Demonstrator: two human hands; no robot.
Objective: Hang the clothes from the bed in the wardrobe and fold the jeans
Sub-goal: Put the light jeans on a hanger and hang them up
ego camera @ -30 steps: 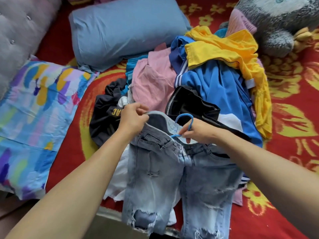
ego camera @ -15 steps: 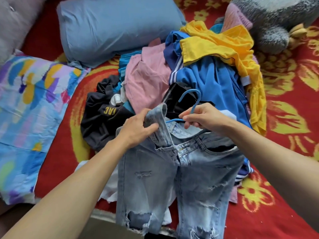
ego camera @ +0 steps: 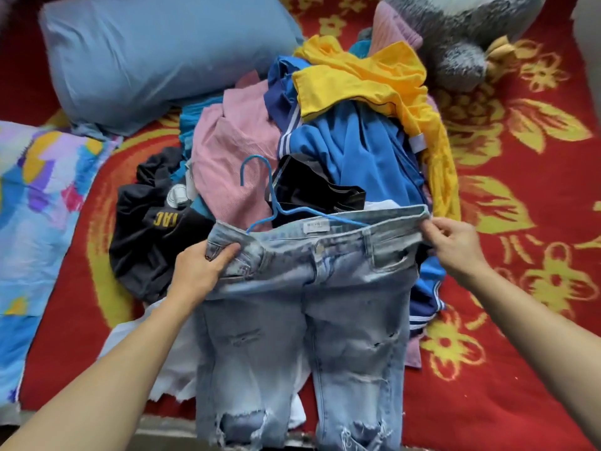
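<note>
Light blue ripped jeans [ego camera: 302, 323] lie spread on the bed with the legs hanging over the front edge. My left hand [ego camera: 201, 271] grips the waistband's left end. My right hand [ego camera: 455, 245] pinches its right end, so the waistband is stretched wide. A blue wire hanger [ego camera: 273, 203] lies free just behind the waistband, on the pile. The pile behind holds a pink shirt [ego camera: 234, 157], a blue jacket [ego camera: 351, 148], a yellow garment [ego camera: 374, 79], a black garment [ego camera: 312, 187] and a dark printed top [ego camera: 149, 229].
A red blanket [ego camera: 520, 320] with yellow flowers covers the bed. A blue pillow [ego camera: 156, 56] lies at the back left, a colourful pillow [ego camera: 42, 206] at the left, a grey plush toy [ego camera: 461, 37] at the back right. White cloth [ego camera: 162, 359] lies under the jeans.
My right hand let go of the blue hanger, which now lies on the pile. Both hands moved apart to the ends of the waistband and pulled the jeans flat.
</note>
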